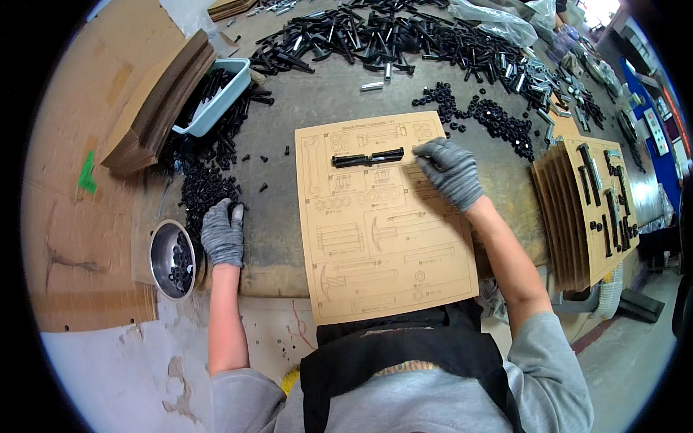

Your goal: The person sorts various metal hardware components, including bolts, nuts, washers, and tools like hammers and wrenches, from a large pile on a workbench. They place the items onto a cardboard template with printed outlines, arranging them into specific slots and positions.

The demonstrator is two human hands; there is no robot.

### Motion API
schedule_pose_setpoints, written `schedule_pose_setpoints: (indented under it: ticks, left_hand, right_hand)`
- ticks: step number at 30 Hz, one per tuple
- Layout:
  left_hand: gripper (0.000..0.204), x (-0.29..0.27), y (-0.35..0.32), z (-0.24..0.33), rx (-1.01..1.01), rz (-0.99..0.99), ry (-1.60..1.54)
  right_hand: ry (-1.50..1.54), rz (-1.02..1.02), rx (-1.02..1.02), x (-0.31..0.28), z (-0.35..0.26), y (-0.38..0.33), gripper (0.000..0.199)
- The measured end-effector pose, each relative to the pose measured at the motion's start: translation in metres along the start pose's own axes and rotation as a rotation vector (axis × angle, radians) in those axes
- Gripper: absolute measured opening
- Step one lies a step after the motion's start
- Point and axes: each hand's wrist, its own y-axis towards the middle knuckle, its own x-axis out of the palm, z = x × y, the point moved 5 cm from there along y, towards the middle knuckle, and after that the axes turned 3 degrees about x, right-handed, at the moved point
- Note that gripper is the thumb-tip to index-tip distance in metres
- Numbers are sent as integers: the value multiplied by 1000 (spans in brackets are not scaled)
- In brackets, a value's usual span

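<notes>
Both my hands wear grey knit gloves. My left hand [222, 234] is at the near edge of a pile of small black screws [206, 189], thumb a little apart from the bent fingers; the fingertips are partly hidden. Over the upper right of a printed cardboard sheet [343, 289], my right hand [451, 172] has its fingers drawn together. Whatever they may hold is too small to make out. Just left of its fingertips, two black bolt-like parts [351, 161] lie end to end across the sheet. The sheet carries line drawings of tools and hardware.
A steel bowl [160, 252] of small black parts stands beside my left hand. Behind it are a light blue bin [220, 102] and stacked cardboard [155, 108]. Black bolts [361, 32] heap at the back, black nuts [498, 123] at right. Loaded cardboard sheets [570, 216] stand far right.
</notes>
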Motion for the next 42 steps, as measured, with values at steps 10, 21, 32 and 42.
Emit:
schedule_pose_setpoints:
  ticks: [10, 21, 32, 42]
  left_hand:
    - [24, -4, 23, -27, -386, -37, -342]
    - [30, 8, 45, -6, -342, 1, -145]
    - [20, -12, 63, 98, -80, 34, -526]
    - [23, 7, 26, 251, 86, -443, -700]
  right_hand:
    - [208, -85, 29, 8, -19, -7, 10]
    - [164, -107, 74, -25, -17, -22, 12]
    - [272, -108, 145, -13, -10, -32, 12]
    - [138, -203, 123, 19, -24, -48, 15]
